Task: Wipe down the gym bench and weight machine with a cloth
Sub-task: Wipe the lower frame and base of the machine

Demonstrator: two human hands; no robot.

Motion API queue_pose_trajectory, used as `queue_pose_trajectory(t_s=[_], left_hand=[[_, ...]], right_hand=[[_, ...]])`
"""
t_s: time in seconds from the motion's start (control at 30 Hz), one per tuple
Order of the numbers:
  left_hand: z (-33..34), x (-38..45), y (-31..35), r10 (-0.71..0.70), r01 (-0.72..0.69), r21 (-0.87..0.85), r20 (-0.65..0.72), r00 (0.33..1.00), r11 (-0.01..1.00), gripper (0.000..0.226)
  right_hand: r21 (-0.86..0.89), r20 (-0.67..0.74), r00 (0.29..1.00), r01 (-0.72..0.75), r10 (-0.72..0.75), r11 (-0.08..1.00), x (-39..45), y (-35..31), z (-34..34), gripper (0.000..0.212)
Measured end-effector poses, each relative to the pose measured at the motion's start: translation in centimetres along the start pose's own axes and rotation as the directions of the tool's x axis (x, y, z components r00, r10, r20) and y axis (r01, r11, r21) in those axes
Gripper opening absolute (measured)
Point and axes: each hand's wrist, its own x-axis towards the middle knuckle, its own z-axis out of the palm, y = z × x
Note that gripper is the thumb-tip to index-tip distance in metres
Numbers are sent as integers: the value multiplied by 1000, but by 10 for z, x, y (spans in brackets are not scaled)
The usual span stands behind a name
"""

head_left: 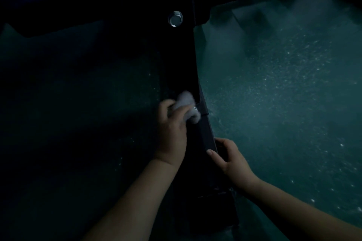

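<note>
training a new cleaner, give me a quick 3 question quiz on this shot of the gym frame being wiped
1. Multiple choice: which hand holds the pale cloth? A) left hand B) right hand C) neither
2. True or false: the right hand grips the edge of the dark frame bar, nearer the camera than the cloth.
3. Fill in: the shiny bolt head sits ____ along the frame than the cloth, away from the person.

Key: 1 A. 2 true. 3 farther; the bolt is near the top of the view. The speckled floor lies on either side of the bar.
</note>
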Motion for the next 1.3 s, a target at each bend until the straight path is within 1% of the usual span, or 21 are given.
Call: queue_pose_trajectory(t_s=[0.07,0.13,0.23,0.27,0.33,0.4,0.47,0.5,0.57,0.63,0.67,0.7,0.77,0.83,0.9,0.97,1.0,1.07,1.13,1.23,1.3], left_hand=[[5,17,13,68,-68,-90,0,998,994,25],[13,30,7,35,-39,-106,-41,999,994,27],[23,22,-12,2,-17,101,142,990,995,51],[24,19,-12,22,-36,100,134,991,994,52],[18,19,5,149,-149,17,-4,989,989,32],[10,27,23,358,-357,46,-215,909,933,38],[0,44,31,437,-439,79,-351,828,895,40],[-1,50,30,439,-441,83,-359,824,894,40],[1,50,15,375,-382,32,-279,884,924,34],[6,38,1,162,-169,-74,-92,982,983,24],[7,31,-2,108,-109,-59,-20,994,992,23],[6,26,-2,124,-124,-29,-21,992,992,28],[-3,34,10,210,-217,-39,-146,967,975,36],[-9,50,25,297,-321,-46,-271,916,946,35],[-6,57,27,273,-308,-83,-293,916,948,34],[0,48,17,120,-153,-156,-203,972,976,39],[1,39,9,-1,-22,-186,-121,993,982,42],[0,23,-4,-170,170,-154,12,985,973,41],[-4,14,-5,-136,140,-104,48,990,985,33],[7,16,1,59,-56,-38,73,996,998,27],[15,19,-1,60,-77,90,175,983,993,31]], right_hand=[[-6,-1,1000,0,0,1000,1,1,0,37],[-9,4,1000,-1,1,1000,2,2,0,40],[1,8,1000,0,0,1000,1,2,-1,40],[3,5,1000,5,-5,1000,1,2,0,39],[8,2,1000,7,-7,1000,1,2,0,37],[16,8,1000,1,-1,1000,1,3,1,37],[28,9,1000,-6,6,1000,2,3,1,36],[30,7,1000,-8,8,1000,2,3,1,36],[34,12,1000,-13,12,999,0,2,0,36],[47,10,1000,-8,7,999,-1,0,0,34],[49,10,1000,-6,6,999,-1,-1,0,33],[46,10,1000,-8,7,999,-1,-1,0,33],[38,9,1000,-4,3,999,0,-1,0,34],[37,4,1000,2,-2,999,0,-1,0,32],[32,-4,1000,6,-6,999,0,-1,1,32],[21,-5,1000,5,-5,1000,-1,-2,1,33],[16,-1,1000,4,-4,1000,-1,-3,1,34],[12,4,1000,5,-5,1000,-1,-3,0,34],[-7,2,1000,16,-16,1000,0,-2,1,34],[-23,-12,999,30,-30,999,0,-2,1,35],[-21,0,1000,30,-30,999,-1,-2,1,34]])
